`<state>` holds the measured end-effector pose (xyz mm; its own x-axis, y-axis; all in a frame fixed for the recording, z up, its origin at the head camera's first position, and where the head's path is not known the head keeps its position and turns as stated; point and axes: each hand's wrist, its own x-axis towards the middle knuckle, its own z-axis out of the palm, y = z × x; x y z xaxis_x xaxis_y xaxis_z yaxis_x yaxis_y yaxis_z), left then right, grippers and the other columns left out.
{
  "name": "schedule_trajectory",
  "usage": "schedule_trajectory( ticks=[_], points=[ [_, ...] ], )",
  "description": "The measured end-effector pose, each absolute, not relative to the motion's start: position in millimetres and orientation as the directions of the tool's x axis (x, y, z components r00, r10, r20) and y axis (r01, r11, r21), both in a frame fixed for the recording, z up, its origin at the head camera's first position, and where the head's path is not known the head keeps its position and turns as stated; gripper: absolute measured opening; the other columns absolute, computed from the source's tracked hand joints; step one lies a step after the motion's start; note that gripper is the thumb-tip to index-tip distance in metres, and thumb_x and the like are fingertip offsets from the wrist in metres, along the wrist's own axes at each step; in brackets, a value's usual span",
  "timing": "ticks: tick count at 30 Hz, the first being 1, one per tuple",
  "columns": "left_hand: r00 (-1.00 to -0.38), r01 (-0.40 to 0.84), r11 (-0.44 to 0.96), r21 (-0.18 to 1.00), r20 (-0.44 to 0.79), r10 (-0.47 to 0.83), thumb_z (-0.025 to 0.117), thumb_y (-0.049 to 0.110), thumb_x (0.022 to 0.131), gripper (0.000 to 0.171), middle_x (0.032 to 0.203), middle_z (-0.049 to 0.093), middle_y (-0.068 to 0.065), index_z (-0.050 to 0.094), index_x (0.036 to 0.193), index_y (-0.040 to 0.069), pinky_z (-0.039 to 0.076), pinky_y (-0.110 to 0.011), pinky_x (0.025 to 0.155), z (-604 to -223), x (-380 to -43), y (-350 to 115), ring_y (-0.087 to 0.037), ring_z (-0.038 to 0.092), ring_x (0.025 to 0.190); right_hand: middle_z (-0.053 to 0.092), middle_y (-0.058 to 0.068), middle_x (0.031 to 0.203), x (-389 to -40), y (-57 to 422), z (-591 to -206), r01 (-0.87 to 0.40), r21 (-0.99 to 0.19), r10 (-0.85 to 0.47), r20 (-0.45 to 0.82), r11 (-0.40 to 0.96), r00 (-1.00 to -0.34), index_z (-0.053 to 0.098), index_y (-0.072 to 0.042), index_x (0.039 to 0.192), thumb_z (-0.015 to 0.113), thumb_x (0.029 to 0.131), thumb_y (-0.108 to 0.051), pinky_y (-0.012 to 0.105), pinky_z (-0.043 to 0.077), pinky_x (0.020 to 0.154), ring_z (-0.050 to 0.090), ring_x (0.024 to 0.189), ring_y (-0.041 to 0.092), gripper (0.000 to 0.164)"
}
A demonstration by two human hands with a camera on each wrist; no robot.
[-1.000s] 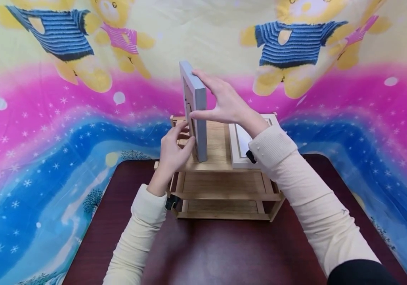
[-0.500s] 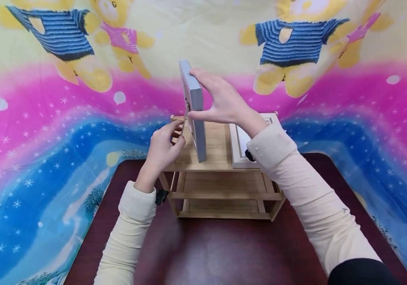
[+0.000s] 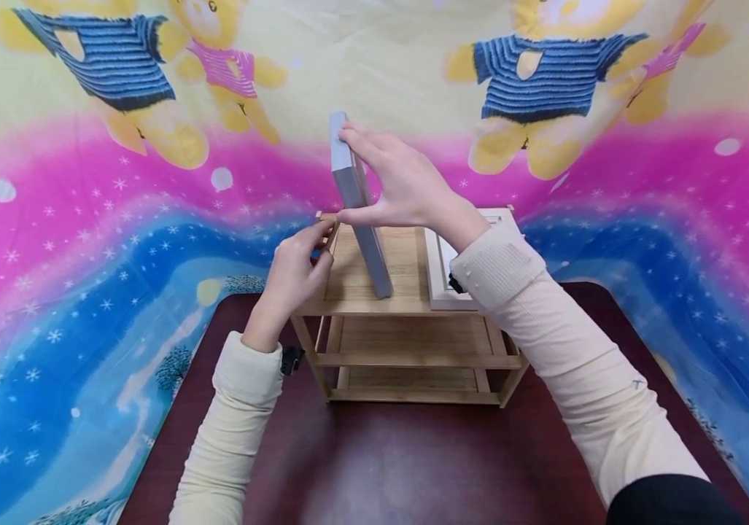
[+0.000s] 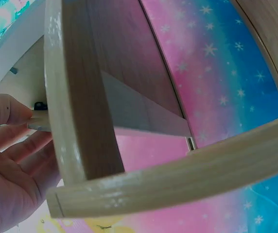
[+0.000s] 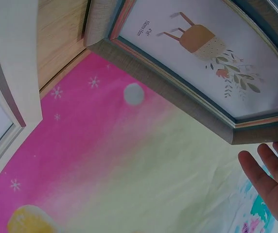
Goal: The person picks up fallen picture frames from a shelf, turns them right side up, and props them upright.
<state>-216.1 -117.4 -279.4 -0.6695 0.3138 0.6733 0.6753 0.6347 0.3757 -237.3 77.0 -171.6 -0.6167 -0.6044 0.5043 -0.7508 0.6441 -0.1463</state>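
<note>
1. Since the earlier frames, the grey picture frame [image 3: 348, 186] has turned so that its narrow edge faces the head view and its back is hidden; its lower end has shifted toward 3 o'clock, its top tipping between 11 and 12.
2. The left hand [image 3: 295, 270] has drawn off toward 9 o'clock and now sits between 7 and 8 o'clock of the frame, thumb and finger pinching the support leg [image 4: 41, 123] on its back.
3. The right hand [image 3: 407, 179] stays at 3 o'clock, holding the frame, fingers at its top edge and thumb at its near edge.
4. The left forearm comes in from 7 o'clock, the right from between 4 and 5.
5. The frame stands tilted on the top shelf of the wooden rack [image 3: 413, 360]; a white frame [image 3: 443, 299] lies at 4 o'clock.
</note>
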Motion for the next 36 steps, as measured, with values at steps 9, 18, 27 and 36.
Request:
schedule_trajectory(
  ticks=[9, 18, 27, 36],
  points=[
    [-0.673, 0.689, 0.597, 0.410, 0.668, 0.318, 0.048, -0.005, 0.081, 0.043, 0.109, 0.061, -0.020, 0.054, 0.124, -0.003, 0.053, -0.037, 0.069, -285, -222, -121, -0.029, 0.063, 0.090, 0.037, 0.012, 0.140, -236, 69, -169, -0.757, -0.080, -0.636, 0.491, 0.648, -0.596, 0.035, -0.006, 0.139, 0.069, 0.070, -0.053, 0.041, 0.036, 0.099, 0.035, 0.127, 0.023, 0.091],
    [-0.684, 0.688, 0.570, 0.450, 0.665, 0.300, 0.049, -0.002, 0.085, 0.041, 0.112, 0.060, -0.020, 0.052, 0.125, -0.002, 0.053, -0.037, 0.071, -294, -226, -122, -0.029, 0.062, 0.093, 0.034, 0.011, 0.143, -236, 62, -166, -0.762, -0.022, -0.673, 0.454, 0.647, -0.584, 0.035, -0.005, 0.139, 0.066, 0.073, -0.054, 0.039, 0.030, 0.104, 0.030, 0.131, 0.025, 0.088],
    [-0.672, 0.706, 0.547, 0.449, 0.669, 0.318, 0.048, -0.004, 0.085, 0.039, 0.114, 0.059, -0.021, 0.053, 0.123, -0.004, 0.053, -0.038, 0.072, -296, -229, -126, -0.031, 0.062, 0.095, 0.029, 0.009, 0.146, -241, 64, -165, -0.772, -0.046, -0.693, 0.408, 0.634, -0.594, 0.034, -0.009, 0.141, 0.068, 0.071, -0.055, 0.039, 0.023, 0.107, 0.023, 0.134, 0.024, 0.090],
    [-0.620, 0.739, 0.538, 0.406, 0.723, 0.306, 0.048, -0.006, 0.086, 0.041, 0.108, 0.062, -0.020, 0.050, 0.126, 0.003, 0.053, -0.038, 0.072, -301, -233, -126, -0.029, 0.063, 0.091, 0.018, 0.006, 0.150, -254, 76, -166, -0.834, -0.176, -0.758, 0.352, 0.523, -0.550, 0.026, -0.011, 0.144, 0.072, 0.073, -0.045, 0.036, 0.013, 0.110, 0.014, 0.136, 0.019, 0.092]
  ],
)
